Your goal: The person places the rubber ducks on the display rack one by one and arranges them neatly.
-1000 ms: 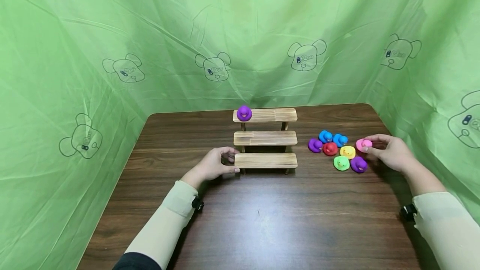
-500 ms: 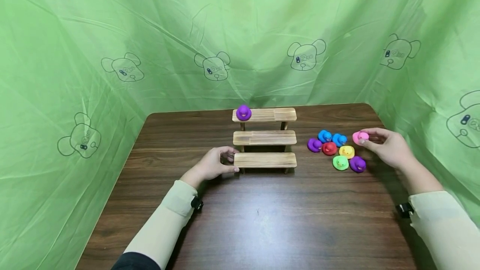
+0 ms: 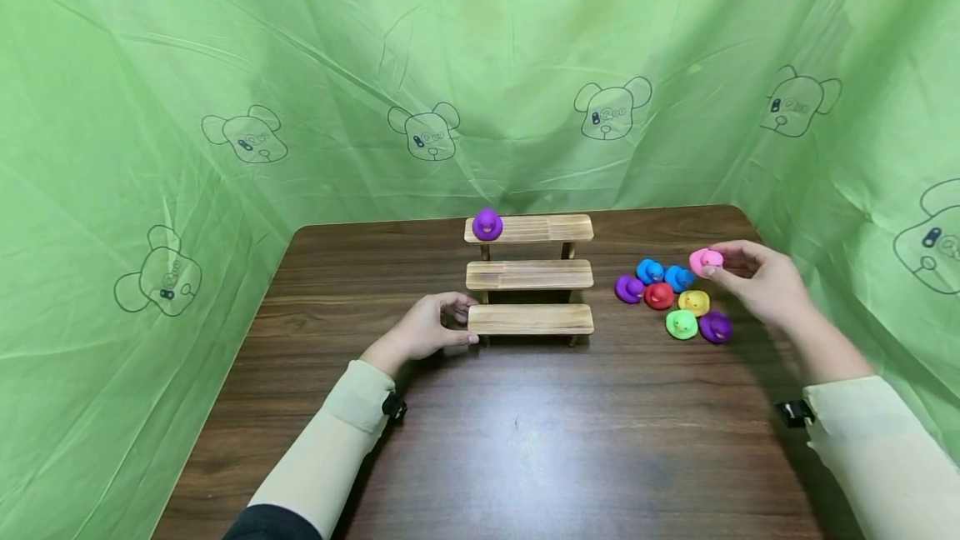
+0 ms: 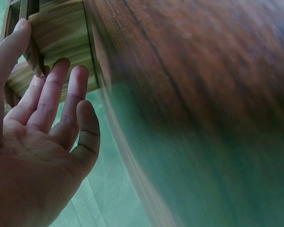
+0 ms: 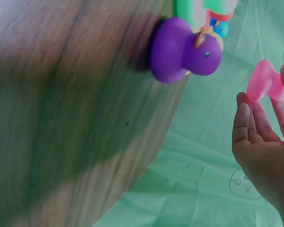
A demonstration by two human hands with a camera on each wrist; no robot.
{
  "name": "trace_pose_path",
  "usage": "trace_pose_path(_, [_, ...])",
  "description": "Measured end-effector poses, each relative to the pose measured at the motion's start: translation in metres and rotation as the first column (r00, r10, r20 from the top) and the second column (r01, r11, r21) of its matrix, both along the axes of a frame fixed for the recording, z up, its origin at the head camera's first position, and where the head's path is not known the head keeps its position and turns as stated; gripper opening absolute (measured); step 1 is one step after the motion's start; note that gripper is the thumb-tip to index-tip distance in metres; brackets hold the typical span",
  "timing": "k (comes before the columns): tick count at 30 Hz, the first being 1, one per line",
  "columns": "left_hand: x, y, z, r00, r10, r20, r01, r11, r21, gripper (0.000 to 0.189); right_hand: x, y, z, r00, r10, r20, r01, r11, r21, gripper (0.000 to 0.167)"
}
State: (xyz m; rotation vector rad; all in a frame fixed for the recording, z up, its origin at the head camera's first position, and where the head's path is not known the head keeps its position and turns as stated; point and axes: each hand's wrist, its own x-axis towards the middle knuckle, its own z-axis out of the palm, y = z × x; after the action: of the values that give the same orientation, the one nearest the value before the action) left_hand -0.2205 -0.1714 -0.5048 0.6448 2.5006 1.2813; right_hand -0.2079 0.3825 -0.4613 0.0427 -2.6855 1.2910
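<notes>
In the head view my right hand pinches a pink rubber duck between thumb and fingers. The right wrist view has that duck above the table. Just left of it lie the other ducks: two blue, a red, a yellow, a green and two purple. My left hand holds the left end of the lowest step of a three-step wooden display stand, thumb in front and fingers behind. A purple duck sits on the top step's left end.
The stand is at the middle back of a dark wood table. Green cloth printed with bear heads hangs behind the table and along both sides.
My right hand has lifted the pink duck from beside the yellow and purple ducks and moved it left and away from me. The left hand stays at the stand.
</notes>
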Motion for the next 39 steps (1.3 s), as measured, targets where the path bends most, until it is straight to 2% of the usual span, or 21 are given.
trace_pose_path(9, [-0.001,0.000,0.000,1.000,-0.002,-0.007,0.002,1.000,-0.003,0.051,-0.004,-0.016,0.013,0.998,0.039,-0.042,-0.040,0.999,-0.020,0.042])
trace_pose_path(16, [-0.001,0.000,0.000,1.000,-0.002,-0.013,0.002,1.000,-0.007,0.051,-0.011,-0.038,0.026,0.995,0.073,-0.073,-0.079,0.993,-0.089,0.039])
trace_pose_path(29, [-0.002,0.000,0.000,1.000,-0.003,-0.008,0.003,1.000,-0.009,0.051,-0.023,-0.073,0.044,0.991,0.112,-0.080,-0.116,0.992,-0.047,0.039])
trace_pose_path(34, [-0.001,0.000,0.001,1.000,-0.005,0.005,0.005,1.000,0.002,0.050,-0.028,-0.086,0.048,0.992,0.115,-0.053,-0.119,0.990,-0.070,0.042])
trace_pose_path(39, [-0.001,0.000,0.001,1.000,-0.006,0.009,0.006,1.000,0.003,0.050,-0.031,-0.097,0.052,0.987,0.144,-0.073,-0.150,0.985,-0.084,0.042])
